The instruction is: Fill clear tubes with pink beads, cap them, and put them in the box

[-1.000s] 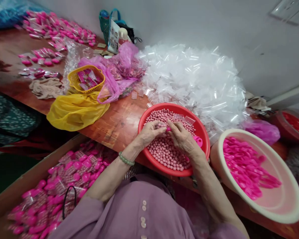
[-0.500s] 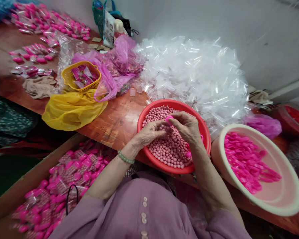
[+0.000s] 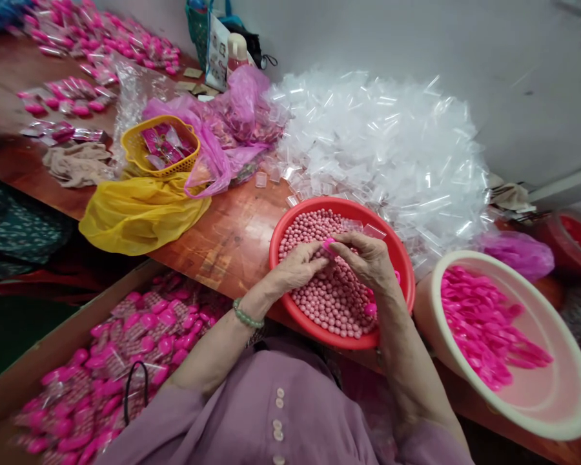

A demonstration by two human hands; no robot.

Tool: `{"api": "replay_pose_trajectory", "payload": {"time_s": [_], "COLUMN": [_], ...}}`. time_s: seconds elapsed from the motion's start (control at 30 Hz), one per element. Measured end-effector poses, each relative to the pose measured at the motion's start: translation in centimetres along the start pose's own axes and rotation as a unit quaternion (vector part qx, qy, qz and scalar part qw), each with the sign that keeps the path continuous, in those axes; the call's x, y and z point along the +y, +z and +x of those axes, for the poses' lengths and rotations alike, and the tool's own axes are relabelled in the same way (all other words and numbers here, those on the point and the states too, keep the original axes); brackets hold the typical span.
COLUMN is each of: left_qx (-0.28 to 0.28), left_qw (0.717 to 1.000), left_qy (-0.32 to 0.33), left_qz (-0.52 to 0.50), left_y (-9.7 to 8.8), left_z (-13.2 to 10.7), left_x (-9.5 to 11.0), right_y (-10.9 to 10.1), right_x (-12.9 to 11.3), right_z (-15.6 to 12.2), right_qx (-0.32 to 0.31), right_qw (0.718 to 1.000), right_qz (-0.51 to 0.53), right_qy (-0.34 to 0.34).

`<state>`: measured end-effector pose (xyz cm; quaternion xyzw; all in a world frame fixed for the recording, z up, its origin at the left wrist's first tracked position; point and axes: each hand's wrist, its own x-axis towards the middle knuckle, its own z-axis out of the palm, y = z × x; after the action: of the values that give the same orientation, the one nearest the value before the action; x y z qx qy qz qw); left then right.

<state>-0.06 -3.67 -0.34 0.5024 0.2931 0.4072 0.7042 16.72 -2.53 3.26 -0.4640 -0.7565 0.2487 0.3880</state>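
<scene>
Over the red basin (image 3: 392,248), which holds many pale pink beads (image 3: 324,310), my two hands meet fingertip to fingertip. My right hand (image 3: 368,261) pinches a small bright pink plastic piece (image 3: 328,243) between thumb and finger. Just left of it, my left hand (image 3: 297,266) has its thumb and fingers pressed together near the same piece; what lies in them is hidden. Clear plastic pieces (image 3: 374,231) rest at the basin's far side. Another pink piece (image 3: 370,309) lies on the beads beside my right wrist.
Behind the basin rises a large heap of clear plastic pieces (image 3: 377,142). At right stands a white-rimmed tub (image 3: 559,387) of pink plastic parts (image 3: 479,329). Leftward are a yellow basket (image 3: 133,145) and yellow bag (image 3: 140,216). Below, a box (image 3: 68,332) holds bead-filled packets (image 3: 140,336).
My hands have drawn slightly lower over the basin, still together at the pink piece. Clear pieces at the basin's far side show more plainly. The whole view has shifted a little.
</scene>
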Motion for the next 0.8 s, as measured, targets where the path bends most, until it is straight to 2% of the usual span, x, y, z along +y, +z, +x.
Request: {"api": "replay_pose_trajectory", "payload": {"time_s": [0.13, 0.27, 0.37, 0.5, 0.8], "left_qx": [0.01, 0.031, 0.035, 0.012, -0.042], "left_qw": [1.0, 0.998, 0.992, 0.992, 0.989], "left_qy": [0.007, -0.036, -0.049, -0.031, 0.019], "left_qz": [0.02, -0.052, -0.107, -0.123, -0.137], "left_y": [0.1, 0.0, -0.2, -0.5, -0.4], "left_z": [-0.1, -0.1, -0.2, -0.2, -0.4], "left_x": [0.1, 0.0, -0.1, 0.0, 0.9], "right_y": [-0.4, 0.0, 0.6, 1.3, 1.5], "right_x": [0.4, -0.3, -0.6, -0.1, -0.1], "right_z": [-0.4, -1.0, -1.4, -1.6, -1.6], "right_qx": [-0.026, -0.073, -0.1, -0.081, -0.034], "right_qw": [0.998, 0.98, 0.957, 0.936, 0.902], "right_qz": [-0.037, -0.144, -0.231, -0.301, -0.352], "right_qy": [-0.039, -0.114, -0.142, -0.167, -0.247]}}
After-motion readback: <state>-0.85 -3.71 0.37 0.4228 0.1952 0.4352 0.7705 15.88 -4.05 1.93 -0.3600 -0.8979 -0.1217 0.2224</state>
